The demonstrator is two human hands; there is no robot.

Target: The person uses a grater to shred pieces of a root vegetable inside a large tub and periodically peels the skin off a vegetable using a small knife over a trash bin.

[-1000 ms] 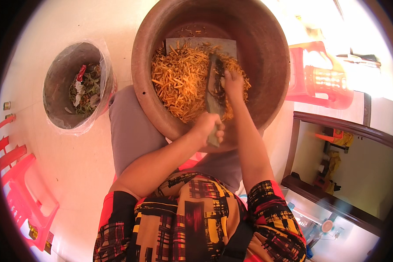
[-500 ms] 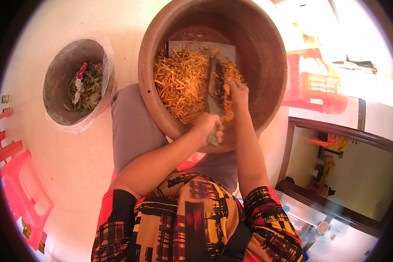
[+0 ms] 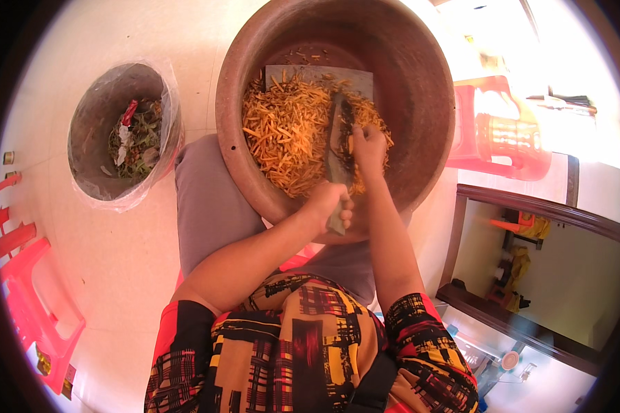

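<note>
My left hand (image 3: 328, 204) is closed around the greenish-brown handle of a long, narrow, dark grater-like tool (image 3: 336, 131). The tool slants upward inside a big brown tub (image 3: 424, 124), its far end among orange-yellow shreds (image 3: 286, 138). To the right of the tool, my right hand (image 3: 370, 150) is closed, fingertips pinched on a small orange piece (image 3: 351, 144) against the tool's dark side. Most of that piece is hidden by the fingers. A grey flat board (image 3: 355, 78) lies in the tub, partly buried under the shreds.
A plastic-lined bin (image 3: 83, 138) with green scraps stands on the floor at left. Pink-red plastic chairs (image 3: 45, 292) are at the far left. A red plastic stool (image 3: 468, 124) stands right of the tub, near a dark-framed glass surface (image 3: 537, 213). The tub sits between my knees.
My right hand has shifted slightly left and down, closer to the tool, with an orange piece now showing at its fingertips. My left hand keeps its hold on the handle.
</note>
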